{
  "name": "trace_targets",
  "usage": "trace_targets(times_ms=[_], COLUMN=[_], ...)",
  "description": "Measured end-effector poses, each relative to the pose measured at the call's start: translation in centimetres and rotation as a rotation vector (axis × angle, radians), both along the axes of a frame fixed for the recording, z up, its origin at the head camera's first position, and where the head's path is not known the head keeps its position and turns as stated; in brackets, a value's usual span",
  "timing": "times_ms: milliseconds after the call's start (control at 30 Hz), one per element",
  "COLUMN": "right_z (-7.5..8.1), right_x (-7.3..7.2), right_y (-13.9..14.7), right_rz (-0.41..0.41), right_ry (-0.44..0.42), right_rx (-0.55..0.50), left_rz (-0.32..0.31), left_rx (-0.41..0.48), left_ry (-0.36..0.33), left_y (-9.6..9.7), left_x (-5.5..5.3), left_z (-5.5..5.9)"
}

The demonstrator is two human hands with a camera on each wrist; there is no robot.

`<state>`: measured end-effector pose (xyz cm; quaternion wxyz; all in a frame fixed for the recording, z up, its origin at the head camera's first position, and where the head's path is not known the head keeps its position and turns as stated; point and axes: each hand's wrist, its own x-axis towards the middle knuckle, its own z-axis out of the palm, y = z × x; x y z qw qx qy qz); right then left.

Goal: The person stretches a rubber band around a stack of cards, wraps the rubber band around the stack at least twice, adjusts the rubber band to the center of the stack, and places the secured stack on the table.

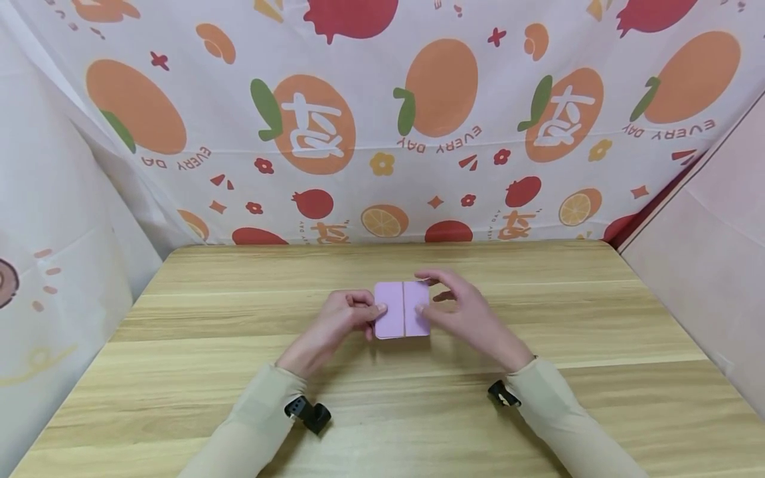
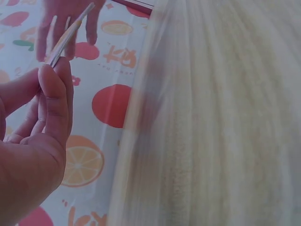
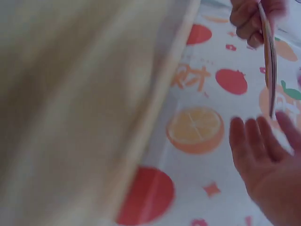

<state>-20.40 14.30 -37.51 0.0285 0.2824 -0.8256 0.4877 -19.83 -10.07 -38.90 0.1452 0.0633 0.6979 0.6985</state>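
A small, thin pink square pad (image 1: 390,317), which looks like a stack of cards or a notepad, is held over the table with a narrow tan band (image 1: 404,309) round its middle. My left hand (image 1: 340,322) pinches its left edge, thumb on the front. Seen edge-on in the left wrist view, the pad (image 2: 70,33) is slim and slants up from the fingertips. My right hand (image 1: 469,317) is at the pad's right edge with fingers spread. In the right wrist view those fingers (image 3: 254,136) are loosely extended around the pad's end, not gripping it; whether they touch is unclear.
The wooden table (image 1: 179,372) stretches under both arms. A fruit-print cloth (image 1: 382,192) hangs along its back edge, with pale cloths (image 1: 72,166) at the sides. Black wrist devices (image 1: 309,413) sit on both sleeves.
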Motion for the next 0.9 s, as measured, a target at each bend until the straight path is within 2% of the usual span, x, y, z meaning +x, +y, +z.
trace_targets(times_ms=[133, 233, 367, 467, 567, 667, 767, 900], right_z=[0.7, 0.9, 0.9, 0.8, 0.8, 0.5, 0.3, 0.0], right_x=[0.0, 0.1, 0.3, 0.4, 0.4, 0.3, 0.1, 0.0], right_y=[0.1, 0.1, -0.1, -0.1, -0.1, 0.1, 0.2, 0.4], right_rz=[0.098, 0.11, 0.105, 0.097, 0.084, 0.066, 0.05, 0.047], right_ry=[0.222, 0.318, 0.361, 0.365, 0.358, 0.344, 0.336, 0.342], right_rx=[0.248, 0.36, 0.402, 0.386, 0.374, 0.371, 0.366, 0.34], left_rz=[-0.002, -0.011, -0.023, 0.004, 0.043, 0.039, -0.028, -0.097], left_rx=[-0.008, -0.008, -0.012, -0.033, -0.145, -0.354, -0.558, -0.738], left_ry=[0.002, 0.008, 0.009, 0.022, 0.144, 0.338, 0.524, 0.709], left_y=[-0.2, -0.3, -0.2, -0.2, 0.0, 0.3, 0.4, 0.3], left_x=[0.0, -0.1, 0.0, 0.1, 0.4, 0.8, 1.1, 1.3], left_z=[0.3, 0.4, 0.7, 1.2, 2.0, 2.6, 2.8, 2.8])
